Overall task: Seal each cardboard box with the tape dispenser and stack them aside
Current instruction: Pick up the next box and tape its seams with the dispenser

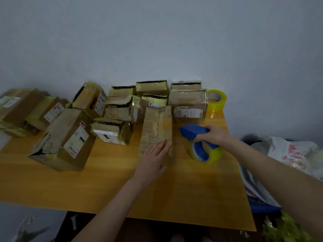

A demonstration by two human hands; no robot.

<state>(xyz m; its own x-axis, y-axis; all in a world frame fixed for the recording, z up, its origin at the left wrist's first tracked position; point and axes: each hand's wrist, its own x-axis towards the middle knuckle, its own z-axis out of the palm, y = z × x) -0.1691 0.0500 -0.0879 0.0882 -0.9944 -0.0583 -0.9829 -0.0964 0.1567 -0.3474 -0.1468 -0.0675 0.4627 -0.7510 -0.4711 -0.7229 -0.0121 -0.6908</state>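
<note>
I see the long cardboard box lying flat in the middle of the desk. Its near end is under my left hand, whose fingers lie straight and close together on its top. Just right of the box, my right hand is curled round the blue tape dispenser, which carries a yellowish roll; I cannot tell whether it touches the desk. Behind and to the left, more boxes crowd toward the wall, some with loose flaps. A spare tape roll stands at the far right corner. Plastic bags lie beyond the desk's right edge.
</note>
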